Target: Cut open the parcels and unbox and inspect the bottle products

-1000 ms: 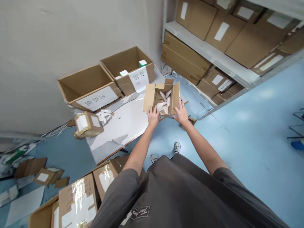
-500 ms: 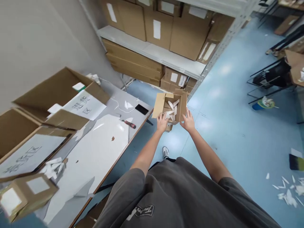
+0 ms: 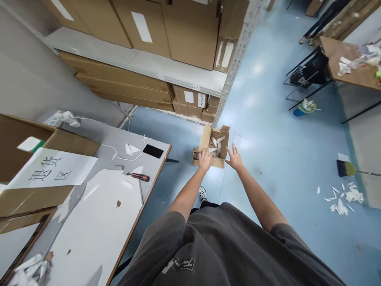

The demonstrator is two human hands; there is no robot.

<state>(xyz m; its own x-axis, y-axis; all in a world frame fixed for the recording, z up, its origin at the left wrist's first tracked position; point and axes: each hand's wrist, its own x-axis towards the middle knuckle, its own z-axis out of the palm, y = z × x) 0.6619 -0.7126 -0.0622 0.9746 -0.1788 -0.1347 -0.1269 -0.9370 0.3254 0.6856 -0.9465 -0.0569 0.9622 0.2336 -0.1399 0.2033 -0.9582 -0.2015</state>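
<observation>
Open cardboard box (image 3: 224, 147), flaps splayed, thin white strips (image 3: 214, 141) inside, low near foot of metal shelf (image 3: 139, 65). Left hand (image 3: 204, 159) over near left corner, grip unclear; right hand (image 3: 235, 160) loose, fingers spread, just beside. On counter (image 3: 127, 137): red-black cutter (image 3: 138, 176), flat black phone (image 3: 152, 151).

- Bright, cool, fairly even indoor light.
- Pale glare patches on the blue floor (image 3: 256, 68), well past the far right corner of the table (image 3: 123, 137).
- Darker shade beneath the table's right edge.
- Pale pieces (image 3: 220, 139) inside the carton (image 3: 225, 145) look soft.
- White scraps (image 3: 29, 270) toward the table's left edge blur slightly.
- Wide-angle stretch; the shelf post (image 3: 235, 63) leans.
</observation>
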